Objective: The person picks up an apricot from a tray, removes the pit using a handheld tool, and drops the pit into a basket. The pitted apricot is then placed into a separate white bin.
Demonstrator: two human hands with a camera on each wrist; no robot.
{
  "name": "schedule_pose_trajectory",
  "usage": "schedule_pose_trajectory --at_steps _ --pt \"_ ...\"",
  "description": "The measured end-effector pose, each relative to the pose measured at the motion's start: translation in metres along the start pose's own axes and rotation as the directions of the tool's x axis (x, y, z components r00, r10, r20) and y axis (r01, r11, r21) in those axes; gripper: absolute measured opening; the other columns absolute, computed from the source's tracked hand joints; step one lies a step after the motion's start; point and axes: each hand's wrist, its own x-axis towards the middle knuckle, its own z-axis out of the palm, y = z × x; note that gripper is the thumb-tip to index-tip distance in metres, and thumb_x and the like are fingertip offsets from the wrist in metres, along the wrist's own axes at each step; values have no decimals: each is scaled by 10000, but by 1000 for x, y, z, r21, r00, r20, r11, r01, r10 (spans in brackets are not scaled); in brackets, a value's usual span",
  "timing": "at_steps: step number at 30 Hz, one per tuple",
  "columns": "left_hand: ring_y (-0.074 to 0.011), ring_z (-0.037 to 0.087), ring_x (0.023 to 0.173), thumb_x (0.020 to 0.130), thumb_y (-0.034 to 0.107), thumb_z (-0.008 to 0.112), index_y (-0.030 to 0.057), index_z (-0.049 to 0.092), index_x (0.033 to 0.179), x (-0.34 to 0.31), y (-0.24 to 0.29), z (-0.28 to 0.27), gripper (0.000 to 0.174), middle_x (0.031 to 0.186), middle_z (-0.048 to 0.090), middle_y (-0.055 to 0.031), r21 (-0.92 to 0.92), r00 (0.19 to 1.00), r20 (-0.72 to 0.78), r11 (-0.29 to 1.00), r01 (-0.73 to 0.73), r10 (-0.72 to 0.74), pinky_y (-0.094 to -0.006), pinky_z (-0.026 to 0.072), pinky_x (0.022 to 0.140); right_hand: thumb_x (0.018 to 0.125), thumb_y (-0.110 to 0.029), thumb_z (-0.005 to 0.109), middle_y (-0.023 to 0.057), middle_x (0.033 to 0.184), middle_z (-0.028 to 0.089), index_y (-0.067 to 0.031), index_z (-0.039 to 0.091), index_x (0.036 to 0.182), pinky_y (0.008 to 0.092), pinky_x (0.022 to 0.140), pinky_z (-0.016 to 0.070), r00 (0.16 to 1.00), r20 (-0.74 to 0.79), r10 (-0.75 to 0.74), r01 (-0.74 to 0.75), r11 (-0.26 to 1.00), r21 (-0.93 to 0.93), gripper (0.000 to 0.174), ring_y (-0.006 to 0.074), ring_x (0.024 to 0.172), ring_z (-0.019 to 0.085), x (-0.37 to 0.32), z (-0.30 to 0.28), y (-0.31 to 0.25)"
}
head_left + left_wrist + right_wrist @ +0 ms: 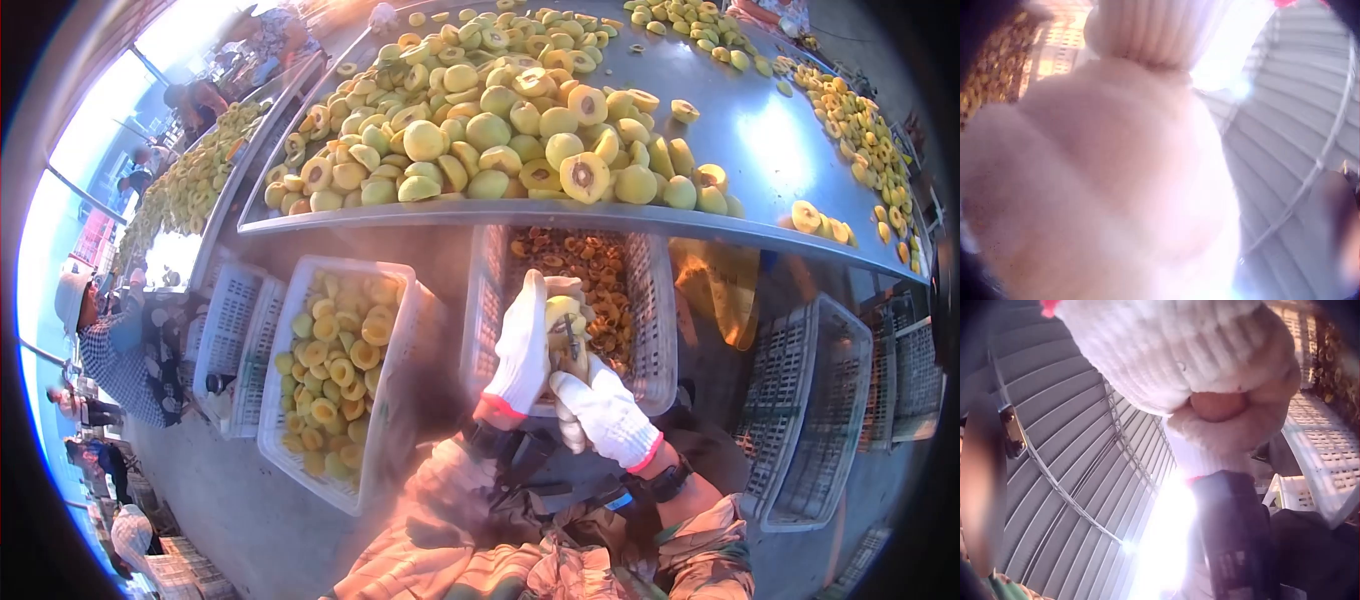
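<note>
In the head view my white-gloved left hand (520, 350) holds a yellow-green peach (562, 308) above a crate. The gloved right hand (605, 415) grips a slim metal tool (573, 338), whose tip lies against the fruit. Just below the hands is the white crate (655, 340), with brownish pits and scraps (600, 265) inside. Blurred white glove (1104, 169) fills much of the left wrist view, hiding the fruit. In the right wrist view the curled glove fingers (1229, 431) show, and the tool is hidden.
A metal table (700, 120) ahead carries a large heap of halved peaches (480, 130). At left stands a white crate (275, 410) of peach halves (335, 370). Stacked crates (800, 410) stand at right. A person (115, 330) works at another table on the left.
</note>
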Motion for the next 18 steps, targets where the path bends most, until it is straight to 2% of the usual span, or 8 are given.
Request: schedule_pose_trajectory --at_steps 1,4,6,7,9,11,14,18 --pt "-181 627 792 1036 458 398 6 600 1098 1 1 0 500 941 639 -107 -36 1000 5 999 31 -31 -305 530 723 974 -213 555 20 660 484 -49 452 1072 293 388 402 1000 15 24 -25 997 71 217 113 446 460 -2 2 -3" --pt "-192 638 699 1029 498 387 -19 629 1042 6 7 0 571 847 644 -106 -9 993 -26 993 115 -116 -302 537 658 969 -222 564 22 658 488 -47 452 1057 305 397 411 994 89 68 -79 988 133 225 123 448 467 -3 -2 -4" --pt "-193 647 689 1029 503 382 -20 640 1025 11 7 -4 584 811 651 -101 125 992 -24 984 126 -124 -305 538 641 977 -209 552 8 650 469 -52 451 1047 298 392 393 1000 25 15 -14 998 -58 199 113 442 446 -3 2 -2" --pt "-192 646 677 1032 498 376 -26 643 1011 11 3 -6 588 797 651 -102 145 998 -26 988 56 -52 -303 536 629 980 -203 546 1 645 459 -55 451 1042 294 389 384 1000 -3 -15 14 988 -154 187 108 440 436 -2 4 0" --pt "-190 644 653 1037 488 365 -36 650 984 11 -6 -5 599 768 652 -103 190 996 -25 979 -81 87 -298 531 606 990 -202 530 -9 636 444 -60 462 1026 273 379 347 983 172 65 -89 987 135 161 94 426 406 -4 1 -6" --pt "-190 634 631 1042 477 356 -46 645 990 10 -3 -5 600 778 655 -113 149 996 9 985 -86 85 -293 521 583 1006 -214 507 -27 623 425 -75 490 981 241 370 280 914 402 50 -224 889 400 142 68 404 352 -3 -12 -3" --pt "-207 628 612 1027 494 388 -46 643 983 13 0 -6 598 776 653 -127 78 999 40 997 -23 20 -301 511 556 1023 -209 473 -37 589 406 -81 525 930 249 361 271 861 507 36 -321 812 488 166 61 369 317 2 -19 -2" --pt "-227 624 608 997 523 444 -28 653 963 23 -9 -20 591 772 653 -134 -68 969 137 974 215 -204 -354 518 571 1030 -196 444 -54 593 411 -46 580 981 241 359 280 941 305 144 -219 948 230 209 41 364 325 -4 -7 -9"
